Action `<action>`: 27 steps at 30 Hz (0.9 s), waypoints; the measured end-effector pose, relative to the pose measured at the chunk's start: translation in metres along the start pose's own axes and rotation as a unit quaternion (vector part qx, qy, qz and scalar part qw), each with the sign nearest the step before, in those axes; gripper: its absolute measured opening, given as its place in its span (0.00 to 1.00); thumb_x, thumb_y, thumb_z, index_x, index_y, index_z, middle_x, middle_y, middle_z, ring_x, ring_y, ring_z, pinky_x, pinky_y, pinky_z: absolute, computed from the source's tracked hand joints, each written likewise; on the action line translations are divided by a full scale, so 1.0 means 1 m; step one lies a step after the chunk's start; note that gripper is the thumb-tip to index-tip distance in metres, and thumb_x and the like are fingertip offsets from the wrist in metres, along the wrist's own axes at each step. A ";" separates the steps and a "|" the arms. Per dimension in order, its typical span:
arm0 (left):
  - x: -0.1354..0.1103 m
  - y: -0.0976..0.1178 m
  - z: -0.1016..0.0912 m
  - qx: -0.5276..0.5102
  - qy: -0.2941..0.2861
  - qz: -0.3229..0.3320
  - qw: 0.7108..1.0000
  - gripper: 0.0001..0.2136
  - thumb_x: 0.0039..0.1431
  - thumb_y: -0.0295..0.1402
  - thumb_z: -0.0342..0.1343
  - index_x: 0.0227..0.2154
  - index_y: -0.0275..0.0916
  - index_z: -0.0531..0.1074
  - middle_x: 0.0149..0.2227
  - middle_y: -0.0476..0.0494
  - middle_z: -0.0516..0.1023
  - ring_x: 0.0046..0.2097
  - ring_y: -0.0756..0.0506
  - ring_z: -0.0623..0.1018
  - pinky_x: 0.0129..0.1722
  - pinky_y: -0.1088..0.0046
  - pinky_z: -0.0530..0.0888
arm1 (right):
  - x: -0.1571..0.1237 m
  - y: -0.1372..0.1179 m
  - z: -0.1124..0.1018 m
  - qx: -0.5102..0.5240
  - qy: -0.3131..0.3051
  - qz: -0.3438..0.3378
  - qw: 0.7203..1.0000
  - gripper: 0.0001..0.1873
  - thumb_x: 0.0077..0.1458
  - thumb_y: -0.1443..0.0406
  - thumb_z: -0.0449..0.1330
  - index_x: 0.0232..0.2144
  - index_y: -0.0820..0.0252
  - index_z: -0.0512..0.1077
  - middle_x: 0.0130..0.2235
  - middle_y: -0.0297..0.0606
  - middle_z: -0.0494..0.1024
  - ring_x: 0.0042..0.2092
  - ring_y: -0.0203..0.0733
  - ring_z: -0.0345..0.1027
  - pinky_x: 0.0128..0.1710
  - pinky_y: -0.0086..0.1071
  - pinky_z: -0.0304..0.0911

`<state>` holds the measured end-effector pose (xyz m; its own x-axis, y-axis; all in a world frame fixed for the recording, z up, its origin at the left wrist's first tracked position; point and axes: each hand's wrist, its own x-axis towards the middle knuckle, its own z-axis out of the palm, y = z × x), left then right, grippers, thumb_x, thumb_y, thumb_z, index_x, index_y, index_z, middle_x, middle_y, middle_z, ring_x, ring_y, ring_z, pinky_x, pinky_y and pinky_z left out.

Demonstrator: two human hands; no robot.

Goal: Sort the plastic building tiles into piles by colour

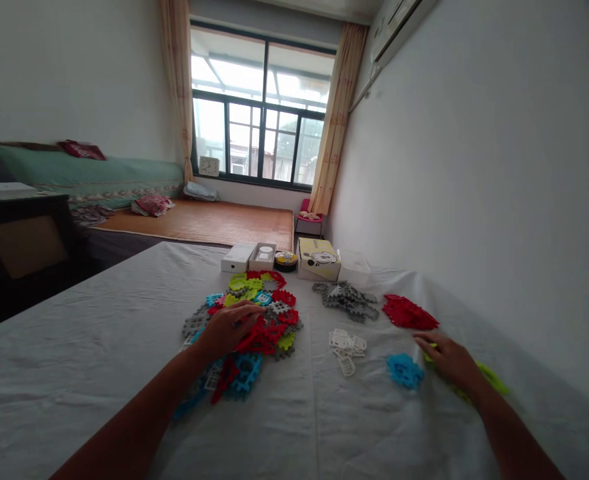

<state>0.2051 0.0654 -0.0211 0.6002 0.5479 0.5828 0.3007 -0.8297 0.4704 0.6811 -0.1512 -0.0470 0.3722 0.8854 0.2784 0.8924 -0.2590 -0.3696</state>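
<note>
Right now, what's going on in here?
A person's left hand is on a mixed heap of colourful notched pieces; the right hand is over lime-green pieces. A grey pile, red pile, white pile and blue pile lie apart on the cloth. Whether either hand grips a piece is unclear.

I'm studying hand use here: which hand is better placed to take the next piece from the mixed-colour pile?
Probably the left hand: it is over the mixed-colour pile. The right hand is farther off, at the lime-green pieces, with the white pieces and blue pieces lying between.
</note>
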 end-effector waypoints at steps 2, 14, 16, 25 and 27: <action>0.001 -0.002 -0.002 0.010 0.001 -0.003 1.000 0.13 0.63 0.38 0.47 0.43 0.42 0.75 0.42 0.46 0.78 0.43 0.47 0.77 0.45 0.73 0.73 | -0.004 0.014 0.000 -0.072 0.062 -0.011 0.995 0.22 0.54 0.53 0.49 0.40 0.55 0.76 0.46 0.42 0.78 0.48 0.50 0.70 0.46 0.43 0.64; 0.002 -0.006 -0.004 0.059 -0.003 0.002 0.998 0.14 0.62 0.39 0.48 0.42 0.44 0.76 0.42 0.47 0.79 0.42 0.47 0.78 0.43 0.73 0.74 | -0.020 0.063 0.003 -0.222 0.071 -0.035 0.972 0.20 0.55 0.55 0.50 0.45 0.51 0.74 0.51 0.41 0.75 0.55 0.53 0.63 0.50 0.53 0.58; 0.002 -0.007 -0.005 0.067 0.002 -0.002 0.998 0.13 0.62 0.39 0.48 0.42 0.44 0.76 0.41 0.47 0.79 0.42 0.47 0.78 0.43 0.73 0.74 | -0.018 0.043 0.001 -0.201 0.095 -0.045 0.974 0.21 0.55 0.54 0.51 0.45 0.53 0.74 0.51 0.43 0.74 0.56 0.55 0.61 0.52 0.54 0.57; 0.000 -0.013 -0.017 0.058 0.056 -0.047 0.996 0.13 0.62 0.39 0.48 0.41 0.43 0.76 0.42 0.47 0.79 0.43 0.47 0.78 0.40 0.75 0.74 | -0.036 -0.036 0.038 -0.045 -0.060 -0.161 0.984 0.25 0.55 0.51 0.53 0.52 0.52 0.70 0.55 0.42 0.71 0.57 0.49 0.63 0.56 0.45 0.59; 0.000 -0.017 -0.023 0.063 0.077 -0.069 0.993 0.13 0.62 0.38 0.48 0.42 0.43 0.76 0.42 0.46 0.78 0.43 0.46 0.78 0.40 0.75 0.74 | -0.033 -0.020 0.044 -0.062 -0.046 -0.146 0.986 0.26 0.54 0.50 0.53 0.51 0.53 0.71 0.54 0.43 0.72 0.56 0.51 0.64 0.56 0.45 0.60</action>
<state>0.1834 0.0825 -0.0141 0.4297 0.6589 0.6175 0.4683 -0.7473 0.4715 0.6402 -0.1581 -0.0873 0.0751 0.9592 0.2724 0.9845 -0.0279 -0.1729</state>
